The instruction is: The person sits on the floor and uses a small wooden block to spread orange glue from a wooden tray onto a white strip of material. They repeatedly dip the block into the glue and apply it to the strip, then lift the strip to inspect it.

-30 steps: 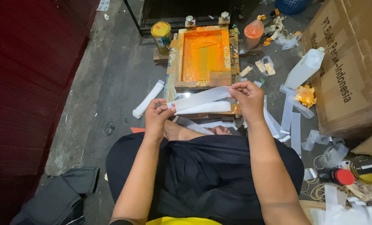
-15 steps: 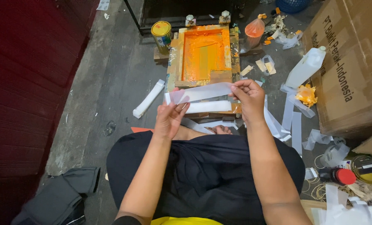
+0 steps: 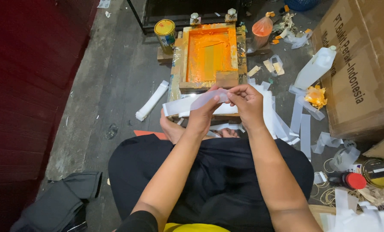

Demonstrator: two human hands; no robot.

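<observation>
Translucent white strip (image 3: 187, 104), pinched near its right end between fingertips of both hands, held flat and slightly tilted just in front of the near edge of the printing frame. Left hand (image 3: 204, 115) closed on the strip from below, thumb and fingers pressed together on it. Right hand (image 3: 246, 102) gripping the same end from the right, thumb against curled fingers, touching the left fingertips. Free left end of the strip reaching out past the frame's near left corner. Directly beyond, wooden screen-printing frame (image 3: 210, 55) coated inside with orange ink, on the grey floor (image 3: 114, 81). Yellow-lidded tin (image 3: 165, 32) just beside the frame's far left corner; orange-filled plastic bag (image 3: 262, 28) near its far right corner. Folded white strip (image 3: 152, 101) lying on the floor left of the frame. Loose white strips (image 3: 301, 124) scattered to the right, near a white plastic jug (image 3: 315, 68) and a large cardboard box (image 3: 359, 73). Bare feet (image 3: 175, 129) tucked under the hands, black-clothed lap (image 3: 218, 180) below.
</observation>
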